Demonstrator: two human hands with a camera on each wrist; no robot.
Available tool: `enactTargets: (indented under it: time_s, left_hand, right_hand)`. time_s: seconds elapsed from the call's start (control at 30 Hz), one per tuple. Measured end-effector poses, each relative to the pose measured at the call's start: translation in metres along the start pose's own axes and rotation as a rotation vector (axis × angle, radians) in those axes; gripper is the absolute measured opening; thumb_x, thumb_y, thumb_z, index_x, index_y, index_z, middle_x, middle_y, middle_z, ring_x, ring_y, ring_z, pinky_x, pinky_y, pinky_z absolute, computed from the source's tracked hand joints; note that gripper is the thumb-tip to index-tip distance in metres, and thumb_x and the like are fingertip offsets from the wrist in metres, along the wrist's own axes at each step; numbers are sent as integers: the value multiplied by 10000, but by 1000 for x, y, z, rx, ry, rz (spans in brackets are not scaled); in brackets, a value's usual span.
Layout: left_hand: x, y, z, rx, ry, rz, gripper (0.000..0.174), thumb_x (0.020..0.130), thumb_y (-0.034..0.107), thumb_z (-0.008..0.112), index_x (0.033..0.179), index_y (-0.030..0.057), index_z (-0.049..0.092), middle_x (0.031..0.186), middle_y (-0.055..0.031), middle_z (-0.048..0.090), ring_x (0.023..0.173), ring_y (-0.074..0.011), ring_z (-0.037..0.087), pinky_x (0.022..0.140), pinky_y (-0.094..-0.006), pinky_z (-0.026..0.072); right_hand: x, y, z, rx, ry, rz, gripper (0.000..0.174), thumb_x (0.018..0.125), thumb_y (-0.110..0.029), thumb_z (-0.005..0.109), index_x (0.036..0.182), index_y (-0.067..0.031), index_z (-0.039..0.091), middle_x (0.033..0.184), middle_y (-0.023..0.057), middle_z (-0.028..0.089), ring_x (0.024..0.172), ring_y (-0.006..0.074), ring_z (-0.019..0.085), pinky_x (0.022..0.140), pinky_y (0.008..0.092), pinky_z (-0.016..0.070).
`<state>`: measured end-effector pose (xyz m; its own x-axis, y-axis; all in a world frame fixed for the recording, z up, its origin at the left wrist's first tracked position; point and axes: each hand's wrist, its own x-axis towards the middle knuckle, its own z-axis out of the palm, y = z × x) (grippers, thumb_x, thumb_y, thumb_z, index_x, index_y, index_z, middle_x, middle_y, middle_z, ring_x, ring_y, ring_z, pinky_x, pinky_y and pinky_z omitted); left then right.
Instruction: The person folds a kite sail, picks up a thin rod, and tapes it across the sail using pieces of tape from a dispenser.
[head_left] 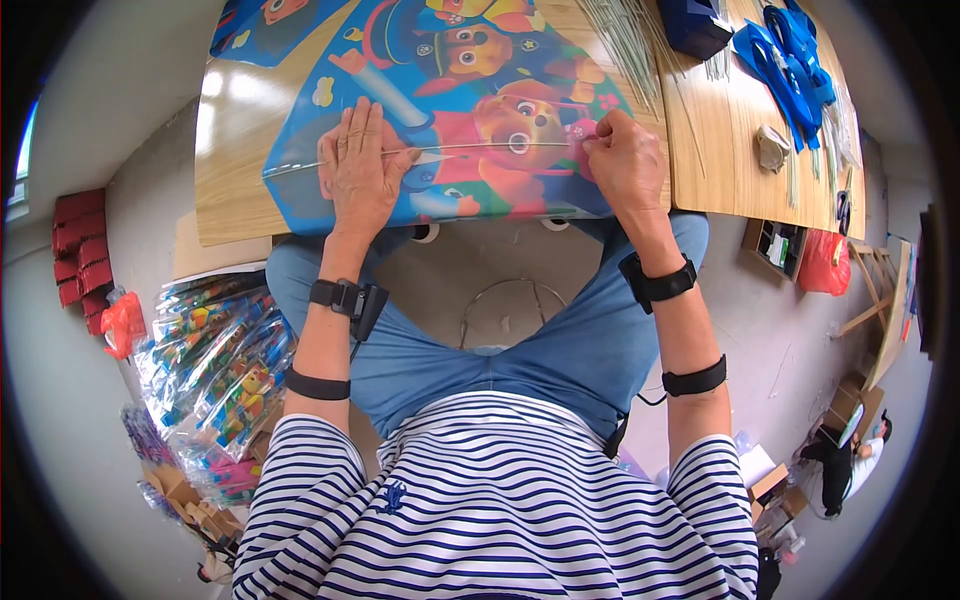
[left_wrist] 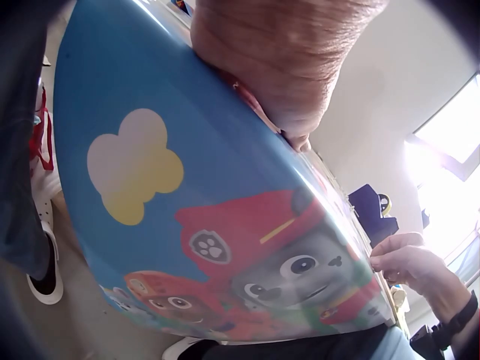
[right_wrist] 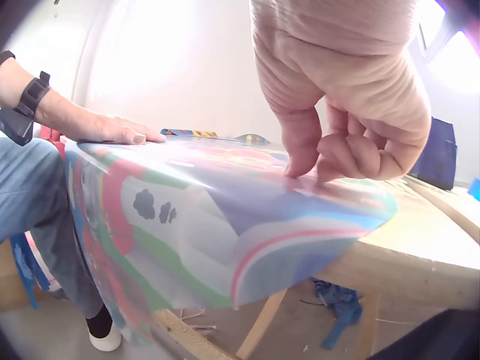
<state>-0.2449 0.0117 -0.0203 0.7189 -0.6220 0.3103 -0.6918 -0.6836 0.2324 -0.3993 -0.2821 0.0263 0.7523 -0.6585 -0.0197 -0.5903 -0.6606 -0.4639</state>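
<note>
A glossy sheet [head_left: 470,90] printed with cartoon dogs lies on the wooden table, and its near part hangs over the front edge, as the left wrist view shows. Across it runs a thin pale rod [head_left: 480,147], left to right. My left hand [head_left: 365,165] rests flat on the sheet over the rod, fingers straight and pointing away from me. At the rod's right end, my right hand [head_left: 630,160] pinches it between thumb and curled index finger, close against the sheet. In the right wrist view the thumb tip [right_wrist: 300,161] is right at the sheet's surface.
Several thin rods [head_left: 625,45] lie at the table's far right. Beyond them are a dark blue box [head_left: 692,28], blue ribbon [head_left: 785,65] and a crumpled beige lump [head_left: 772,148]. Plastic-wrapped printed packs [head_left: 215,350] are piled on the left. A red bag [head_left: 825,262] stands at right.
</note>
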Motion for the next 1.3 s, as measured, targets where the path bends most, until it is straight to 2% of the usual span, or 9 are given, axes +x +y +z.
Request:
enactTargets:
  time_s: [0.23,0.33,0.37,0.47,0.53,0.6,0.7,0.93,1.3]
  left_hand:
    - [1,2,1,-67,5,-9,689,977,448,591,1508,41,426,1597,-125,379,1491,-332,307,1198,-502,182]
    - [1,3,-12,-87,30,-55,654,954,372,629,1496,55,445,1604,-111,367,1496,-328,296,1201,-565,156]
    - [0,2,-20,-87,36,-72,646,943,342,646,1491,59,454,1608,-106,360,1498,-327,293,1201,-592,148]
    - [-12,-9,-42,-18,-3,-57,612,955,314,631,1493,79,456,1617,-91,345,1511,-313,269,1202,-619,127]
    - [-25,-10,-56,9,-66,-10,624,954,332,628,1500,89,448,1619,-88,342,1518,-300,254,1204,-612,130]
    - [-37,-8,-64,21,-113,23,653,946,366,628,1511,100,436,1621,-82,339,1522,-289,245,1206,-606,131]
    - [-48,-5,-60,7,-149,40,719,923,436,627,1529,114,414,1625,-68,334,1524,-274,242,1209,-597,131]
    - [-57,-13,-46,-12,-162,20,781,909,536,590,1553,146,383,1632,-48,322,1522,-260,248,1210,-600,116]
    - [-57,-14,-45,9,-185,11,797,911,572,575,1559,154,371,1637,-40,313,1522,-249,250,1199,-628,98]
  right_hand:
    - [1,9,-19,-161,43,55,197,784,-187,738,911,-58,658,979,139,686,906,381,671,771,473,528]
    - [-8,19,-12,-59,215,-96,177,815,-170,732,934,-55,668,989,141,683,914,378,662,780,473,524]
    - [-14,17,-11,-40,230,-194,230,853,-148,709,1052,-42,662,1060,144,665,985,364,640,820,470,512]
    - [-37,-19,-3,-121,250,-505,404,885,-216,703,1226,-18,614,1184,146,644,1111,355,600,901,467,482]
    - [-56,-54,17,-95,186,-648,615,896,-319,696,1387,5,515,1392,171,550,1311,361,494,1058,505,403]
    - [-73,-78,41,-166,18,-660,722,897,-436,668,1450,-12,479,1539,193,417,1451,357,355,1182,536,267]
    - [-85,-105,67,-78,-62,-703,786,890,-484,653,1472,3,448,1597,200,326,1512,347,249,1227,547,164]
    - [-83,-110,85,-33,-36,-663,900,853,-516,681,1481,63,398,1574,218,355,1494,353,289,1223,551,170]
    - [-84,-82,72,-95,-5,-591,892,865,-508,670,1493,55,382,1589,205,340,1507,348,265,1222,539,167]
